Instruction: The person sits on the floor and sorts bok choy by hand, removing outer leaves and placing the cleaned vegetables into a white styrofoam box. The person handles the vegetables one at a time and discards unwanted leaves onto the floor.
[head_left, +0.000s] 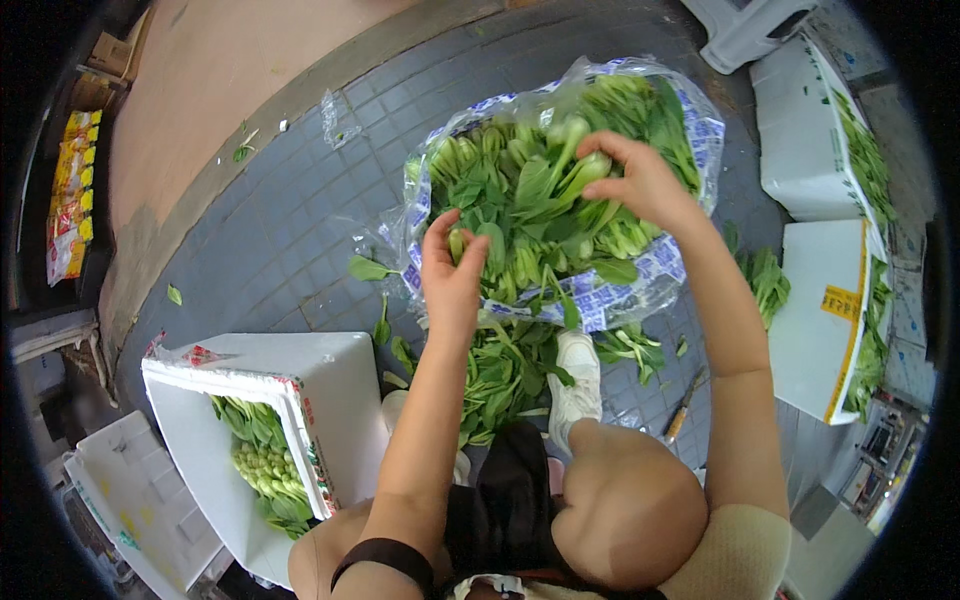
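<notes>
A large clear plastic bag with blue-and-white print (585, 300) lies spread on the floor, filled with bok choy (517, 262). At its left side, my left hand (452, 281) has a small bok choy (456, 244) between thumb and fingers, partly hidden by them. My right hand (645, 180) is over the right middle of the heap. Its thumb and fingers lie on either side of the pale base of another bok choy (592, 166), whose leaves point down and left. Loose green leaves (499, 382) are piled between the bag and my feet.
A white foam box (337, 390) holding bok choy stands at left. Two more foam boxes (802, 127) (814, 315) with greens line the right side. A wooden-handled knife (679, 420) lies on the tiles near my right white shoe (577, 367). A plastic stool (739, 30) stands top right.
</notes>
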